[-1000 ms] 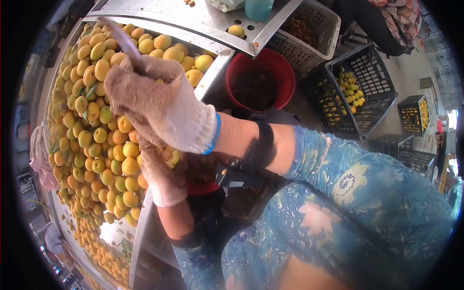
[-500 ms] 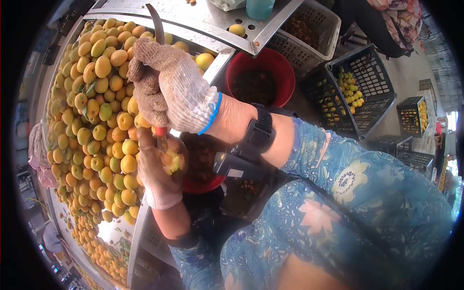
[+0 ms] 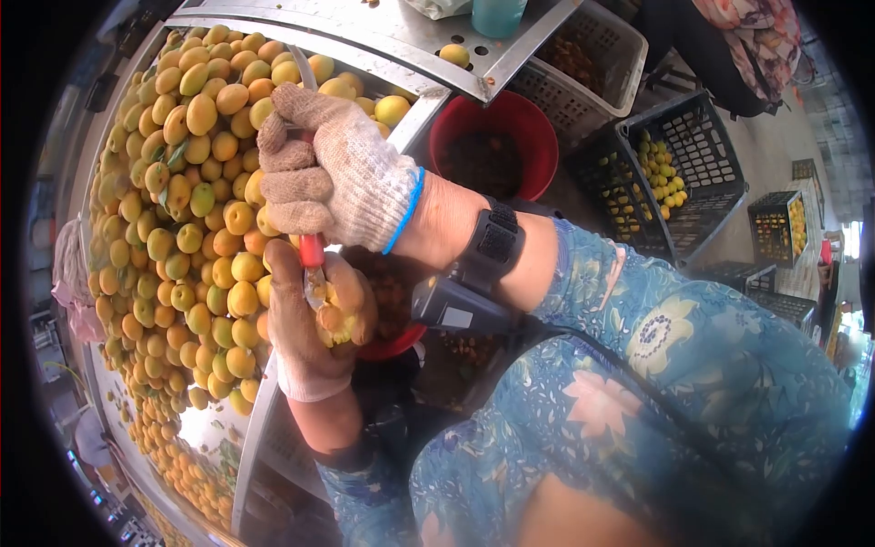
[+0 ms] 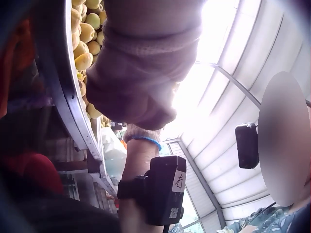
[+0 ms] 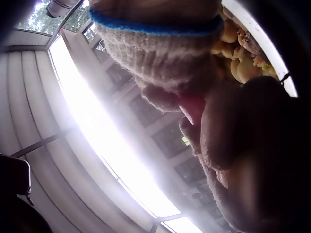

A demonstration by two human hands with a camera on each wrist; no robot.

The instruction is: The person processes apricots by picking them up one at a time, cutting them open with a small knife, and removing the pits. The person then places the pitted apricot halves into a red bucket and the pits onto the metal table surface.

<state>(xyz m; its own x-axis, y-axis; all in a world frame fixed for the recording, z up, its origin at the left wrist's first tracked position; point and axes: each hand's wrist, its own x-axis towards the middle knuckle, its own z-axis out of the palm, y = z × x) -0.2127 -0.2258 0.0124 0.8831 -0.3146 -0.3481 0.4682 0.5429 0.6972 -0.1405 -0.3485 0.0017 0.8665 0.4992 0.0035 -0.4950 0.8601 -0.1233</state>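
Fruit (image 3: 334, 318) is clasped in the left hand's (image 3: 303, 333) fingers, yellow flesh showing; a knife (image 3: 312, 250) is gripped by the right hand (image 3: 339, 162).

So I'm only making out one character, 右, which is showing in black on a white label (image 4: 179, 181) that's sticking to the black camera (image 4: 160, 199) on the person's right wrist. A small QR-looking square (image 4: 173, 212) is sitting on that same casing, too tiny for decoding.
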